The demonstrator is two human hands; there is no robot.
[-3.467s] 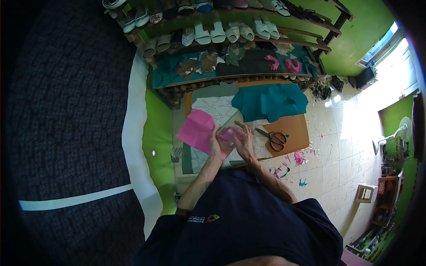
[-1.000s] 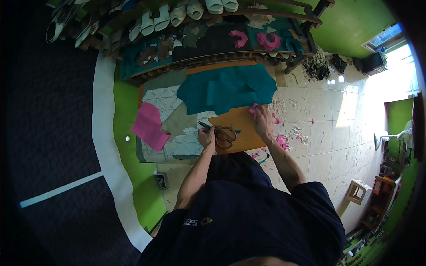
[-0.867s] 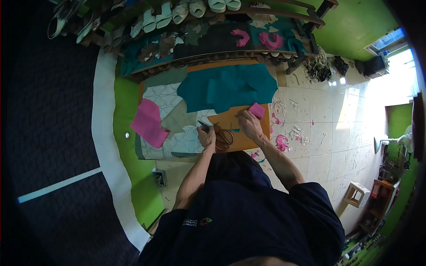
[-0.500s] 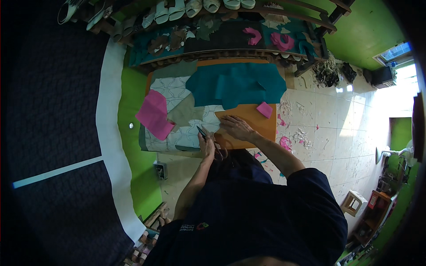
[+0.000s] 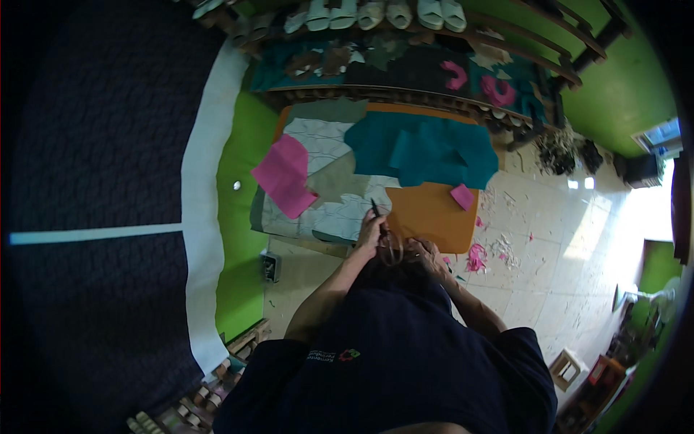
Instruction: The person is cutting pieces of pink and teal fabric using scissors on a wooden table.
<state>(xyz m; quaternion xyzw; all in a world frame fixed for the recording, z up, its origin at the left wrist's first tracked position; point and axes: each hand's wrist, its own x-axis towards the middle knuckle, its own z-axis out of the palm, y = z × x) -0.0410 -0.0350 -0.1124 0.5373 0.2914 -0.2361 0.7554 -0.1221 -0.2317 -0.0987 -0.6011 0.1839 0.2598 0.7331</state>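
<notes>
My left hand (image 5: 371, 233) is closed around a pair of scissors (image 5: 375, 207). The dark blades point up and away from me, and the handle loops hang on the right side of the hand. At the near edge of the orange-brown table (image 5: 434, 213), close to those loops, is my right hand (image 5: 426, 254); its fingers are dark and blurred. Beyond the scissors lies a white sheet (image 5: 340, 217) with curved outlines drawn on it. On it rest a grey-green piece (image 5: 336, 179) and a pink piece of material (image 5: 284, 177). A large teal piece (image 5: 434, 148) covers the table's far side.
A small pink piece (image 5: 462, 196) lies at the table's right edge. Behind stands a rack with sandals (image 5: 343, 14) and cut scraps (image 5: 499, 90). Pink offcuts (image 5: 476, 257) litter the tiled floor (image 5: 528, 239) at right. A green wall (image 5: 242, 210) is at left.
My right hand has left the tabletop, where it lay flat, and drawn back to the near edge beside the scissors. The whole view has shifted, so the table appears further right.
</notes>
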